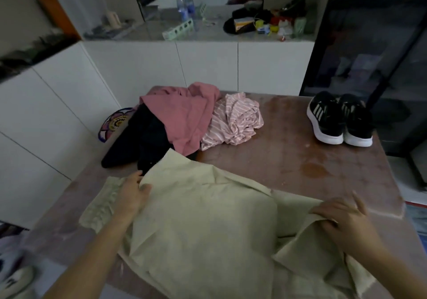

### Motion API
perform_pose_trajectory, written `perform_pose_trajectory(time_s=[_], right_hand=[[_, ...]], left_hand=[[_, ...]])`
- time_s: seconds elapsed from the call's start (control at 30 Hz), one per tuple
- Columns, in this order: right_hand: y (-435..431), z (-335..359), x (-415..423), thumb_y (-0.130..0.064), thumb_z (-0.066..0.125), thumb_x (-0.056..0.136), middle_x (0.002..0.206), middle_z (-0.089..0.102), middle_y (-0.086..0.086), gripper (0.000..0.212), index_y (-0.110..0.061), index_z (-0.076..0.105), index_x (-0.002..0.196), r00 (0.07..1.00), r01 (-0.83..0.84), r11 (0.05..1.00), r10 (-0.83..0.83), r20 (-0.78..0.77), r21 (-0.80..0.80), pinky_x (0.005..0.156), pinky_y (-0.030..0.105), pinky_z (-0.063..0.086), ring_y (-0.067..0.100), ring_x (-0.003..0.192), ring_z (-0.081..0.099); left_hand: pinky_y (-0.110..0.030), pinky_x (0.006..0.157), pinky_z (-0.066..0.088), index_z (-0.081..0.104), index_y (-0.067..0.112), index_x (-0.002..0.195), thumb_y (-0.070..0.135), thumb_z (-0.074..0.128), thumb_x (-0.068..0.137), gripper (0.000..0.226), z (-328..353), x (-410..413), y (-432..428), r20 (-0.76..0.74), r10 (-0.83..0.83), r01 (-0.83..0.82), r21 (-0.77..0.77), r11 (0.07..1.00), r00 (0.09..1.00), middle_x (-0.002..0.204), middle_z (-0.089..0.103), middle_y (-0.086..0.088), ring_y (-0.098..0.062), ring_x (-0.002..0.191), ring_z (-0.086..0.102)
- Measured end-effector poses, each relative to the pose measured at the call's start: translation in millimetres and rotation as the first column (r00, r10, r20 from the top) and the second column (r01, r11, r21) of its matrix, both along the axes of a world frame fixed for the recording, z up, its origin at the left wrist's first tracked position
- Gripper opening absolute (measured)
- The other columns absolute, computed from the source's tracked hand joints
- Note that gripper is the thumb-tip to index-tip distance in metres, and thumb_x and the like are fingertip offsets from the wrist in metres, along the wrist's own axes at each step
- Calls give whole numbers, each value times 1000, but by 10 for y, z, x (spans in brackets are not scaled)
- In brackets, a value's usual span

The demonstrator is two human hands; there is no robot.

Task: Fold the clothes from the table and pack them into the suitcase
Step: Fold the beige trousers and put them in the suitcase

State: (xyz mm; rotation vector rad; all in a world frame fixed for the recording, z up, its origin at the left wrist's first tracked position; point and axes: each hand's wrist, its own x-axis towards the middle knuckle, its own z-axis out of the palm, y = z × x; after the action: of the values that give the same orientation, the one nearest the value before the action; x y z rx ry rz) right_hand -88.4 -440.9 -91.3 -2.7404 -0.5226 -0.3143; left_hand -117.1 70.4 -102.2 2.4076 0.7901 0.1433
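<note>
Pale green garment lay spread on the near bench, long axis left to right between my hands. Left grip pinched its left edge and right grip clutched a fold at the right end, both equally near. Behind it sat a pile of three unfolded garments and two black sneakers. No suitcase in view.

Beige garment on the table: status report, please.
Left hand grips beige garment edge. Right hand grips opposite edge. Fold not finished. Clothes pile behind, not blocking.
</note>
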Motion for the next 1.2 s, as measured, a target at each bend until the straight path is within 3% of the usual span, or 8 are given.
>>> perform_pose_trajectory(time_s=[0.2,0.43,0.53,0.63,0.77,0.87,1.0,1.2], right_hand=[[380,166,138,-36,42,71,76,70,-15,34,-32,75,75,998,-70,993,70,-5,-96,115,28,-4,15,76,70],[561,378,334,-32,47,66,70,68,-16,26,-35,72,68,975,-185,971,201,95,-148,104,47,22,16,82,66],[478,560,420,-25,73,55,70,64,-19,22,-41,68,69,985,-159,916,172,3,-368,116,45,2,15,92,64],[326,806,413,-44,59,82,109,62,-20,11,-46,58,93,943,-177,752,-55,-327,-635,110,52,-20,9,120,48],[166,1060,495,-38,50,88,114,57,-17,20,-46,52,107,897,-150,713,-193,-397,-685,114,56,-2,11,121,46],[192,1155,683,-27,49,83,103,60,-12,28,-38,58,108,982,0,737,-126,-138,-676,103,41,36,17,107,55],[533,1188,846,-18,47,85,97,65,-1,24,-25,65,100,993,41,892,-86,-81,-450,68,28,37,26,93,60],[1408,1151,828,-7,52,77,90,69,2,31,-24,71,94,982,-76,977,108,-156,198,68,35,51,26,88,61]], left_hand=[[-28,102,34,60,9,120,52,54,77,61,156,140,-1168,96,-403,399,59,915,910,121,59,-9,-27,115,52],[-25,83,46,58,21,117,49,66,80,48,422,-1,-2726,19,-715,677,-342,652,699,111,64,4,-13,102,60],[-31,67,44,59,16,82,28,58,88,14,423,-26,-2856,70,-667,658,-263,705,742,82,65,-3,-23,83,62],[-34,66,47,62,16,77,23,60,86,12,513,0,-2762,86,-655,648,-288,705,751,72,62,2,-13,68,57],[-27,58,36,53,25,61,29,65,86,28,629,-49,-2536,34,-666,638,-329,696,745,58,49,9,-5,56,45],[-26,54,36,60,15,66,29,64,87,25,711,-165,-2340,55,-596,579,-325,748,801,58,52,8,-4,53,46],[-17,52,38,64,17,62,30,63,87,28,820,-343,-1980,100,-388,398,-334,855,916,53,59,11,0,51,51],[-27,59,45,61,1,70,29,61,91,35,579,-659,-1295,56,-136,146,-278,950,989,59,61,2,-14,59,57]])
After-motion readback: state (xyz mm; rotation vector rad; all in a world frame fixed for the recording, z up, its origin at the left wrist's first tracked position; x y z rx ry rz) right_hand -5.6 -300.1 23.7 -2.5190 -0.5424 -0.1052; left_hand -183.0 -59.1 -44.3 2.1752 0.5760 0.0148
